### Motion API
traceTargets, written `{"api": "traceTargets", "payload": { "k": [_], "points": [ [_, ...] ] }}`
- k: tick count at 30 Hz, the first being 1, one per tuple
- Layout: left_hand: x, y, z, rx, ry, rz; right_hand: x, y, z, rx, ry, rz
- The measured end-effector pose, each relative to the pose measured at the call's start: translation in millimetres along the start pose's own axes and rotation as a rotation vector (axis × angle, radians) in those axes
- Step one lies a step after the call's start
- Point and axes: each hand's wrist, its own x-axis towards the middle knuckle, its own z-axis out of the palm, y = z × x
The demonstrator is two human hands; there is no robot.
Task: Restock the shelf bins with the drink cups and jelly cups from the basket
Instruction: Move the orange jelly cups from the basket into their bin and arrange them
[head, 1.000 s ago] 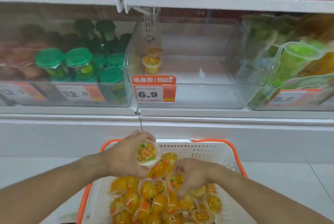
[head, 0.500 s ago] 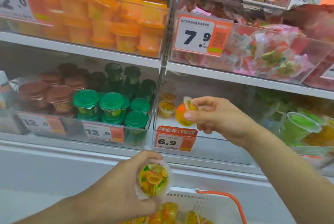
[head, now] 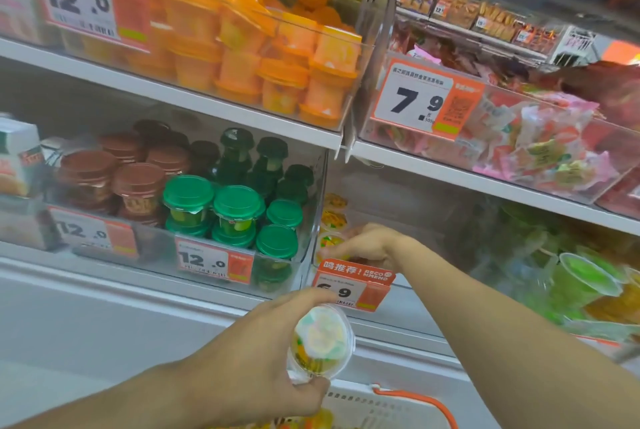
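Mid-restock: right hand [head: 363, 248] at frame centre, inside the clear bin [head: 408, 293], setting a jelly cup [head: 330, 243] down, grip unclear. Left hand [head: 263, 356] clasping another jelly cup [head: 322, 342] lower centre; presumably placed next.

The right hand [head: 363, 245] reaches into the clear bin [head: 415, 290], and its fingertips are blurred, so whether they grip a jelly cup cannot be told. The price tag [head: 353, 285] hides the bin's front. The white basket [head: 388, 408] is cut off by the bottom edge. The green cups [head: 585, 283] at far right are smeared by motion.
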Motion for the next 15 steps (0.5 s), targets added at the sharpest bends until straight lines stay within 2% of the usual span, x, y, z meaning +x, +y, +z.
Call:
{"api": "traceTargets", "payload": {
  "k": [1,2,3,5,6,9,11,13,15],
  "points": [
    [-20,57,-11,0.185,-0.016,0.092,-1,0,-1,0.076,-0.025,0.003],
    [-10,81,-13,0.257,-0.097,0.035,-2,1,-1,0.135,-0.041,0.002],
    [-20,83,-10,0.296,-0.029,0.054,-2,2,-1,0.162,-0.053,-0.001],
    [-2,85,-13,0.282,-0.011,-0.035,0,5,-1,0.193,-0.07,-0.005],
    [-2,67,-9,0.332,0.061,0.038,0,6,-1,0.216,-0.084,-0.003],
    [8,58,-8,0.153,-0.019,0.013,0,11,-2,0.312,-0.119,-0.005],
    [6,80,-9,0.147,0.13,0.006,-1,16,-2,0.365,-0.108,-0.012],
    [-8,98,-6,0.195,0.119,0.1,-1,20,-2,0.363,-0.086,-0.031],
    [-13,110,-5,0.2,0.176,0.167,-1,25,-4,0.331,-0.097,-0.03]
  ]
}}
